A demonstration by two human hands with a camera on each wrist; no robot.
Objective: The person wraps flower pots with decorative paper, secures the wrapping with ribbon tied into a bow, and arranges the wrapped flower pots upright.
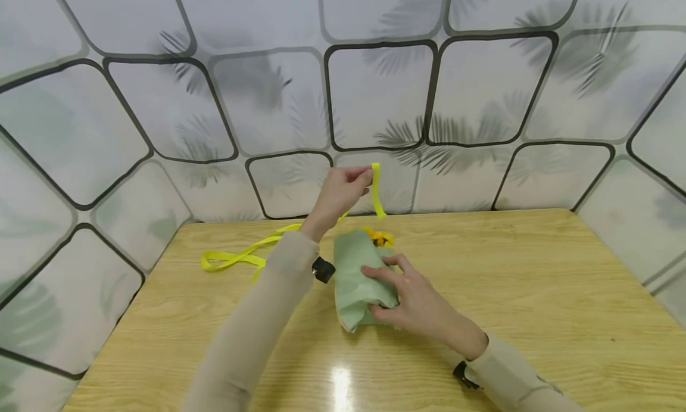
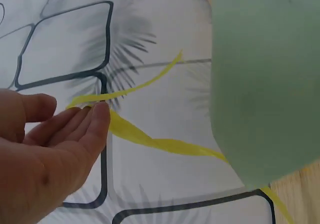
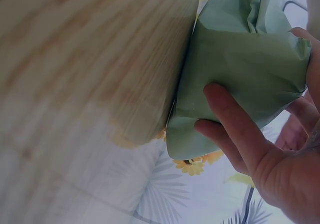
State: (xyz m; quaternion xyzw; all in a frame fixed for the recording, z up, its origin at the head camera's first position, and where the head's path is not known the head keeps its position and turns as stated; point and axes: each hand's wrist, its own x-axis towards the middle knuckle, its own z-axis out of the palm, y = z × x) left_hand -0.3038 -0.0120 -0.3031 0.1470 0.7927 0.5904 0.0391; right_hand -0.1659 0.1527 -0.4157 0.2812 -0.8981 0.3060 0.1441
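Observation:
Above the far part of the table, my left hand [image 1: 343, 194] pinches a yellow ribbon [image 1: 377, 192] near one end, and its short tail hangs down. In the left wrist view the ribbon [image 2: 165, 145] runs from the fingertips down behind green paper [image 2: 265, 83]. My right hand [image 1: 423, 299] grips the lower part of a bouquet wrapped in pale green paper [image 1: 356, 272], which lies on the table. Yellow-orange flowers [image 1: 382, 239] show at its far end. In the right wrist view, fingers [image 3: 232, 114] spread over the wrapping [image 3: 240, 68]; its stems are hidden.
The rest of the ribbon [image 1: 230, 260] lies in loose loops on the wooden table [image 1: 509, 281], left of the bouquet. A patterned cloth wall [image 1: 383, 96] stands along the table's back edge and both sides.

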